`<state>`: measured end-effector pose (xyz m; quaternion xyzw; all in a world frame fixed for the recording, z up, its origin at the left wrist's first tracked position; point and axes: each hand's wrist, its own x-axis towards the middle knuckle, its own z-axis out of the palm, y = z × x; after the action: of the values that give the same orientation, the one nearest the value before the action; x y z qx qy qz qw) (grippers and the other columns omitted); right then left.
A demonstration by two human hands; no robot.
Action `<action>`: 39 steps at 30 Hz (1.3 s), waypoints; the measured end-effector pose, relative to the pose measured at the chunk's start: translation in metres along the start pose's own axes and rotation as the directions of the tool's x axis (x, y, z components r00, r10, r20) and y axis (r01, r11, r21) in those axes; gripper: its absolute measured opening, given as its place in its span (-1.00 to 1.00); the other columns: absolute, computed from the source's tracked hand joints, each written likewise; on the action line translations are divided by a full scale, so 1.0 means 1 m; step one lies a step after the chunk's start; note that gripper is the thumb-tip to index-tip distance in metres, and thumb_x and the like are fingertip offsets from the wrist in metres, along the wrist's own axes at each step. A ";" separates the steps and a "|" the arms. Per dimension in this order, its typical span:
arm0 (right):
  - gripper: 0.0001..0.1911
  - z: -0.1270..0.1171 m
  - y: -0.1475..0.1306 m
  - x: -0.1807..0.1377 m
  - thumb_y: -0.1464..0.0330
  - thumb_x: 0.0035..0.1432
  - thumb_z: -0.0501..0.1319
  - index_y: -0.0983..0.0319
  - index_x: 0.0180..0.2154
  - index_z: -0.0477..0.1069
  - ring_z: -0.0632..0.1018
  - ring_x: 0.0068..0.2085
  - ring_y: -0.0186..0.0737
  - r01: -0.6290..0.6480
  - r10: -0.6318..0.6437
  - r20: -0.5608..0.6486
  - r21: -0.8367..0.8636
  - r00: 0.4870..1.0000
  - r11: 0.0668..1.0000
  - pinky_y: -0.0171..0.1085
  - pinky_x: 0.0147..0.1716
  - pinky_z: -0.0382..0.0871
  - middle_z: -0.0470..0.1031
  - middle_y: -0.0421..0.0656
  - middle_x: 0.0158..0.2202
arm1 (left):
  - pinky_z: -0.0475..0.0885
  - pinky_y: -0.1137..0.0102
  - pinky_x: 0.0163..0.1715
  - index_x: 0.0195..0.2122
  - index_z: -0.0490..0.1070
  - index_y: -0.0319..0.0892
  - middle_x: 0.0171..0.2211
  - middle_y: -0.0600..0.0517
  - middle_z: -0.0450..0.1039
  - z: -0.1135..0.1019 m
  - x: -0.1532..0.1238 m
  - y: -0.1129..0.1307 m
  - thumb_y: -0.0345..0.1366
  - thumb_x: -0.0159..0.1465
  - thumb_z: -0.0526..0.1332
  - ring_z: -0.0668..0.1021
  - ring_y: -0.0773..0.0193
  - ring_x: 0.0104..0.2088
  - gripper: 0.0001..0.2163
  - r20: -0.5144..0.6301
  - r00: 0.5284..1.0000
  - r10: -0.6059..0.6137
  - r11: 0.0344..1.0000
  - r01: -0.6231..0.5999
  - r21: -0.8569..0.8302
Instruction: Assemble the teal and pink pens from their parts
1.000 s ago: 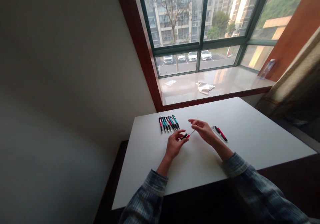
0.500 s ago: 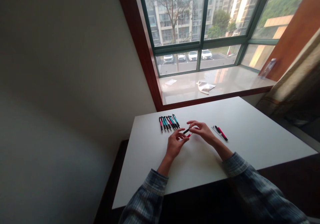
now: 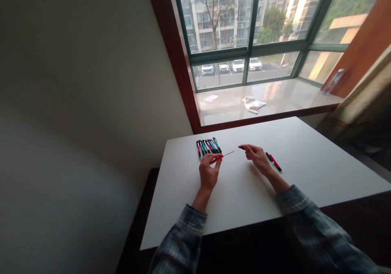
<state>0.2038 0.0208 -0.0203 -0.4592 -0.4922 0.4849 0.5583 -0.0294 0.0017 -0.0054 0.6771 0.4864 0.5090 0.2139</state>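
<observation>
Above the white table (image 3: pixel 183 208), my left hand (image 3: pixel 209 174) pinches a red pen barrel (image 3: pixel 216 159). A thin refill (image 3: pixel 228 153) sticks out of the barrel's right end. My right hand (image 3: pixel 255 157) is closed on a black pen part (image 3: pixel 242 147), mostly hidden by the fingers. A gap separates this part from the refill tip. Behind my left hand lies a row of several pens (image 3: pixel 208 145) in red, teal and black. Beside my right wrist are a red pen barrel (image 3: pixel 275 162) and a black pen part (image 3: pixel 269 156), with a thin pale piece partly hidden.
Past the table's far edge, a window sill (image 3: pixel 226 113) holds a crumpled white cloth or paper (image 3: pixel 253 104), a flat paper (image 3: pixel 210 98) and a clear bottle (image 3: pixel 334 81). A wall (image 3: pixel 91 102) rises on the left. A curtain (image 3: pixel 354 98) hangs at the right.
My hands have moved apart, the left one leftward with the red barrel, the right one rightward with the black part. The refill now shows bare between them.
</observation>
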 end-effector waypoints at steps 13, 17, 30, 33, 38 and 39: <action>-0.73 -0.002 0.002 -0.002 0.22 0.12 0.36 0.20 -0.16 0.54 0.44 -0.33 -0.24 0.069 -0.066 0.030 -0.087 0.997 0.994 -0.25 -0.32 0.26 0.53 -0.17 -0.34 | 0.46 0.22 -0.05 -0.18 0.61 0.00 -0.20 0.05 0.59 0.000 0.000 -0.002 -0.39 0.30 0.34 0.56 0.15 -0.14 -0.86 -0.014 0.999 0.050 0.984 -0.047 0.170; -0.73 -0.001 0.000 -0.003 0.22 0.13 0.36 0.20 -0.15 0.56 0.43 -0.34 -0.24 0.063 -0.062 0.023 -0.074 0.998 0.995 -0.25 -0.34 0.23 0.55 -0.16 -0.31 | 0.45 0.22 -0.04 -0.19 0.61 0.00 -0.20 0.05 0.59 0.001 0.000 -0.001 -0.39 0.29 0.35 0.56 0.16 -0.14 -0.86 -0.007 0.999 0.047 0.985 -0.045 0.169; -0.74 0.001 0.000 -0.004 0.23 0.10 0.35 0.19 -0.17 0.56 0.47 -0.34 -0.22 0.070 -0.069 0.010 -0.084 0.998 0.994 -0.24 -0.33 0.29 0.55 -0.17 -0.36 | 0.45 0.20 -0.06 -0.19 0.61 0.00 -0.21 0.04 0.59 0.001 -0.001 0.001 -0.37 0.30 0.33 0.56 0.14 -0.15 -0.88 0.014 0.999 0.040 0.987 -0.042 0.154; -0.74 0.001 0.001 -0.003 0.23 0.10 0.34 0.20 -0.17 0.56 0.49 -0.32 -0.20 0.071 -0.070 0.009 -0.090 0.997 0.993 -0.24 -0.31 0.31 0.57 -0.15 -0.33 | 0.46 0.20 -0.06 -0.19 0.61 0.00 -0.20 0.03 0.59 0.001 -0.001 0.000 -0.37 0.30 0.33 0.56 0.14 -0.15 -0.88 0.017 0.999 0.038 0.987 -0.040 0.155; -0.72 0.003 -0.003 -0.005 0.22 0.13 0.36 0.20 -0.14 0.58 0.54 -0.29 -0.17 0.057 -0.049 0.074 -0.113 0.996 0.992 -0.22 -0.27 0.37 0.61 -0.13 -0.30 | 0.43 0.20 -0.04 -0.18 0.61 0.00 -0.20 0.04 0.60 0.001 -0.001 0.003 -0.38 0.30 0.33 0.56 0.15 -0.16 -0.87 0.037 0.998 0.046 0.983 -0.051 0.176; -0.71 0.004 -0.004 -0.006 0.21 0.14 0.36 0.20 -0.12 0.59 0.55 -0.28 -0.17 0.053 -0.041 0.103 -0.118 0.994 0.992 -0.21 -0.26 0.39 0.61 -0.12 -0.29 | 0.42 0.20 -0.05 -0.18 0.62 0.00 -0.20 0.05 0.60 0.002 -0.001 0.004 -0.38 0.30 0.33 0.56 0.15 -0.16 -0.87 0.041 0.998 0.048 0.982 -0.055 0.178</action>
<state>0.2000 0.0145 -0.0165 -0.4553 -0.5586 0.4638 0.5154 -0.0264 -0.0007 -0.0038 0.7153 0.5084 0.4561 0.1478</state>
